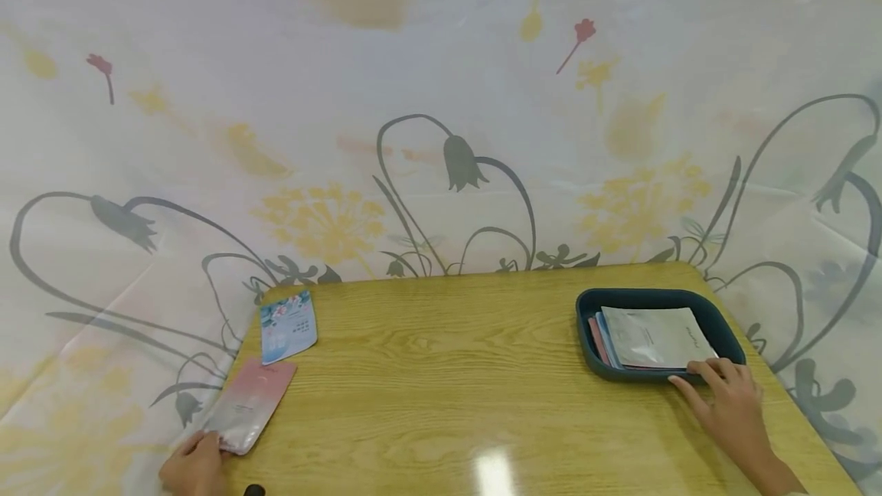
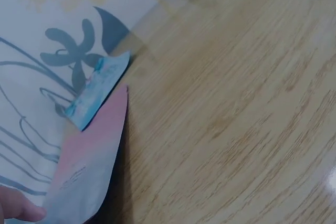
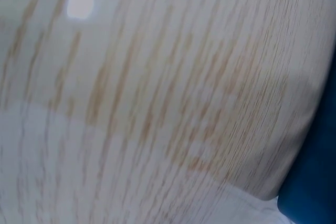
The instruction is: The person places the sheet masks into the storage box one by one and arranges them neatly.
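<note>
My left hand (image 1: 194, 468) pinches the near end of a pink-to-silver sheet mask packet (image 1: 253, 401) at the table's left edge. In the left wrist view a fingertip (image 2: 26, 211) shows on the lower end of that packet (image 2: 92, 156), which slants up from the wood. Just beyond it lies a blue floral packet (image 1: 288, 327), its end overlapped by the pink one. At the right, my right hand (image 1: 733, 404) grips the near rim of a dark blue tray (image 1: 599, 370), thumb outside, fingers over the edge. A pale silver packet (image 1: 651, 335) lies on top inside the tray.
Under the pale packet, edges of a pink packet (image 1: 601, 341) and a blue packet (image 1: 609, 339) show. A floral-printed sheet (image 1: 441, 60) rises behind and beside the wooden table (image 1: 441, 373). A small black object (image 1: 254, 490) appears at the bottom edge.
</note>
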The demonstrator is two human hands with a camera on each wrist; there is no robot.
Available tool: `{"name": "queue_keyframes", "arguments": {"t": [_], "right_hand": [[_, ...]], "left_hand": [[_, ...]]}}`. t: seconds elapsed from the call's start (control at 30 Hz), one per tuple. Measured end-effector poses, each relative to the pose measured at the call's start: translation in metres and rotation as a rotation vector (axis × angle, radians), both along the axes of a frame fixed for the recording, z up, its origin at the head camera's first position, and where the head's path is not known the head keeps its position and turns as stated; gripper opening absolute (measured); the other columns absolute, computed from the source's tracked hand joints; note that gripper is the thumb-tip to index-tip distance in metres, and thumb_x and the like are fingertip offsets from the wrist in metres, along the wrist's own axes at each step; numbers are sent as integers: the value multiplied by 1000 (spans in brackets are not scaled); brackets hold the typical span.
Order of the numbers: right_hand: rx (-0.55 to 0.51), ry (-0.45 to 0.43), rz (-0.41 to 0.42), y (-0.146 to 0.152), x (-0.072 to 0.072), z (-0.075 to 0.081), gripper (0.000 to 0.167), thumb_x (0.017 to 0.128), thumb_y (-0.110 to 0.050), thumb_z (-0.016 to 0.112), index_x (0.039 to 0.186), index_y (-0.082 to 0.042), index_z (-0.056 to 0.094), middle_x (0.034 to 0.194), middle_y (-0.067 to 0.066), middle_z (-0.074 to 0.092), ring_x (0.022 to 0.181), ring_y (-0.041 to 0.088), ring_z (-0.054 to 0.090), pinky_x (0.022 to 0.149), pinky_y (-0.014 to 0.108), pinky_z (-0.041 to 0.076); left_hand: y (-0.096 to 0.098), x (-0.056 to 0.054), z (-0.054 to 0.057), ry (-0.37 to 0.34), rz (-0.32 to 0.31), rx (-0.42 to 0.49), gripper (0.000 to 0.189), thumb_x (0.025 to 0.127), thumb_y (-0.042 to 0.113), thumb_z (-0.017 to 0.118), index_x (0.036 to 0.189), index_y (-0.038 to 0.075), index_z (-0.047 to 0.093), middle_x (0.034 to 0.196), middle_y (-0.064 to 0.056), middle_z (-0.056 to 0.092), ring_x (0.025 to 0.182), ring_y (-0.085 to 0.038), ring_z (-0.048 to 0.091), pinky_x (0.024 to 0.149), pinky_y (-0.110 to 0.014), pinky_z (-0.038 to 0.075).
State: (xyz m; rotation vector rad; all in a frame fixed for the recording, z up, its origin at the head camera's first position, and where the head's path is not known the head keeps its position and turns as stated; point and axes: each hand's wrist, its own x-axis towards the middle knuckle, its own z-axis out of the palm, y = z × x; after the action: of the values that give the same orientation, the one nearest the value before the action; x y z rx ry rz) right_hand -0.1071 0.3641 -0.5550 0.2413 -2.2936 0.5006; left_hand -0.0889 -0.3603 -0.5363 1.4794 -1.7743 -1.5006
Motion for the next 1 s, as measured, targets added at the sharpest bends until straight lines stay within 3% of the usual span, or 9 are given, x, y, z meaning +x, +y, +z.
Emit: {"name": "queue_keyframes", "arguments": {"t": [0.07, 0.13, 0.23, 0.3, 0.37, 0.63, 0.8, 0.9, 1.0], "right_hand": [[1, 4, 1, 0, 0, -1, 65, 82, -69, 47, 81, -7, 65, 84, 13, 53, 75, 38, 43, 57, 59, 33], [-3, 0, 5, 0, 0, -1, 64, 82, -69, 48, 81, -7, 65, 84, 13, 53, 75, 38, 43, 57, 59, 33], [-9, -2, 8, 0, 0, -1, 64, 82, -68, 49, 82, -7, 66, 85, 14, 53, 76, 40, 43, 58, 60, 33], [-9, 0, 9, 0, 0, -1, 66, 82, -69, 47, 82, -6, 66, 85, 14, 53, 76, 40, 44, 58, 60, 33], [-4, 6, 5, -1, 0, -1, 67, 83, -70, 45, 81, -6, 65, 84, 14, 52, 76, 39, 43, 58, 60, 33], [12, 21, -9, 2, -2, -3, 71, 84, -72, 40, 81, -6, 66, 84, 14, 52, 75, 40, 44, 54, 61, 33], [1, 4, 0, 1, -1, -2, 67, 83, -70, 45, 82, -6, 66, 84, 14, 53, 76, 40, 44, 57, 62, 33], [-9, -15, 4, 1, 0, -1, 63, 82, -67, 51, 83, -6, 65, 85, 14, 52, 77, 41, 43, 59, 61, 32], [-12, -27, -1, 1, 1, 0, 61, 82, -66, 53, 82, -5, 65, 85, 14, 52, 78, 41, 43, 60, 62, 32]], "left_hand": [[5, -4, 0, 31, -7, 4, 38, 75, 3, 66, 112, 11, 70, 54, 29, 43, 53, 11, 43, 49, -9, 43], [10, -6, 0, 50, -32, -19, 51, 73, 0, 70, 123, 1, 62, 55, 30, 41, 56, 11, 43, 51, -9, 45], [12, -9, -2, 97, -65, -6, 33, 71, -5, 71, 95, 18, 72, 52, 29, 45, 53, 10, 47, 52, -11, 48], [13, -10, -3, 134, -80, 20, 34, 71, -8, 70, 74, 26, 67, 50, 25, 49, 49, 7, 51, 52, -15, 51], [14, -10, -4, 150, -107, 44, 36, 71, -10, 68, 65, 25, 60, 52, 20, 51, 48, 3, 55, 51, -19, 53], [14, -8, -2, 138, -256, 93, 35, 72, -14, 66, 64, 20, 65, 61, 10, 55, 49, -9, 59, 47, -29, 54], [11, -3, 1, 82, -323, 23, 33, 71, -13, 61, 65, 18, 69, 64, 6, 59, 49, -11, 59, 45, -31, 53], [8, 0, 2, 97, -347, -25, 42, 73, -12, 55, 63, 27, 68, 65, 3, 61, 47, -10, 60, 45, -31, 53], [4, 3, 4, 141, -368, 2, 53, 77, -11, 51, 57, 37, 64, 65, 4, 61, 48, -8, 61, 45, -31, 54]]}}
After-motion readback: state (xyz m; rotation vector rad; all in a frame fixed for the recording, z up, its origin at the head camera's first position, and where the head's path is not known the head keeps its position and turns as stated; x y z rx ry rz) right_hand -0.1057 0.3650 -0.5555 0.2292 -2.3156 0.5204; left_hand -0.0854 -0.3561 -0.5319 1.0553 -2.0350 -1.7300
